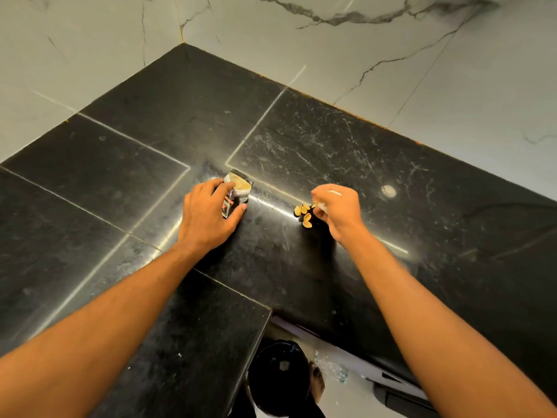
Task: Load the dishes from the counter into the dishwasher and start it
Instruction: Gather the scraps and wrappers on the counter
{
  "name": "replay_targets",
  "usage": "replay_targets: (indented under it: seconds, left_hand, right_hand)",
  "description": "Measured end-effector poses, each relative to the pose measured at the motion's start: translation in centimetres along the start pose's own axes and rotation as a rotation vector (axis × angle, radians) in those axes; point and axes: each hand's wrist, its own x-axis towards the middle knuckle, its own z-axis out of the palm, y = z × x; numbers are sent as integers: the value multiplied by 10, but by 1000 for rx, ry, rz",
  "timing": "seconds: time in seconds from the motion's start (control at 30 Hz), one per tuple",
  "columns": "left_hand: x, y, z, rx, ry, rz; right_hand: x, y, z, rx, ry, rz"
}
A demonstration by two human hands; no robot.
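No dishes show in the head view. On the black stone counter (301,140) my left hand (208,215) holds a small crumpled foil wrapper (238,188), fingers and thumb curled round it. To its right my right hand (337,209) has curled fingers that pinch small pieces beside a little heap of yellow-brown shells (304,214); something white shows between the fingers. Both hands are near the middle of the corner counter.
White marbled wall tiles (391,49) close the corner at the back and left. A small pale spot (388,191) lies on the counter to the right. Below the counter's front edge stand a black round bin (277,378) and, at the lower right, a dark appliance front (401,393).
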Motion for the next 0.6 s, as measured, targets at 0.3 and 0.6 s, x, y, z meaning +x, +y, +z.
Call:
replay_targets:
  seconds: [0.3,0.6]
  left_hand:
    - [8,26,-24,-219,-33,-78]
    - [25,88,-17,-189,-139,-293]
  right_hand:
    - [-21,-14,-45,879,-17,261]
    - [-28,-9,-46,944,-165,406]
